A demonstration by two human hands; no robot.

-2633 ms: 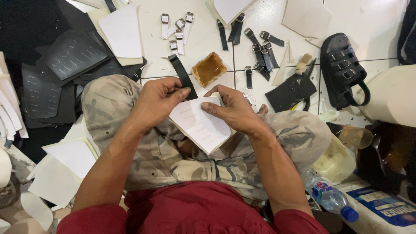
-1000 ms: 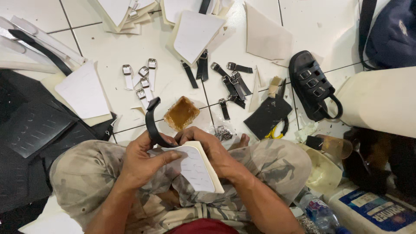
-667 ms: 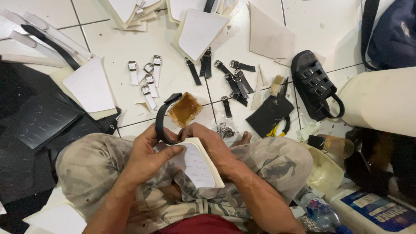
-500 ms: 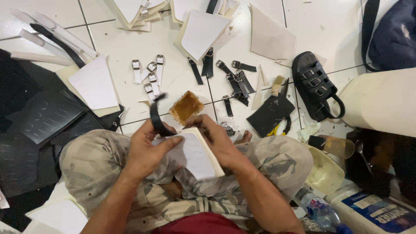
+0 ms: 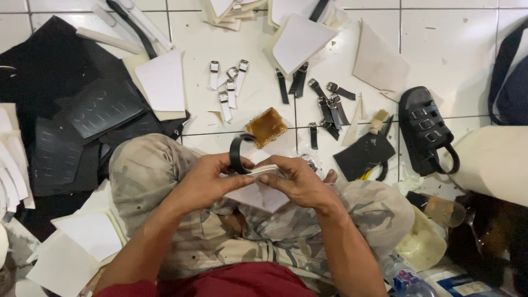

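Your left hand (image 5: 206, 181) pinches black strap (image 5: 235, 157) against edge of white sole piece (image 5: 258, 190) over lap; your right hand (image 5: 300, 184) clamps piece's far edge, fingers curled. Step looks like strap attachment. Next likely calls for firm pressing along joint, strap kept aligned.

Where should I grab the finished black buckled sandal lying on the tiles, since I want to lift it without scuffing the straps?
Take the black buckled sandal by its looped heel strap at the near end, coming from the person's right. The loop stands open and clear of the sole, and nothing lies against it there.
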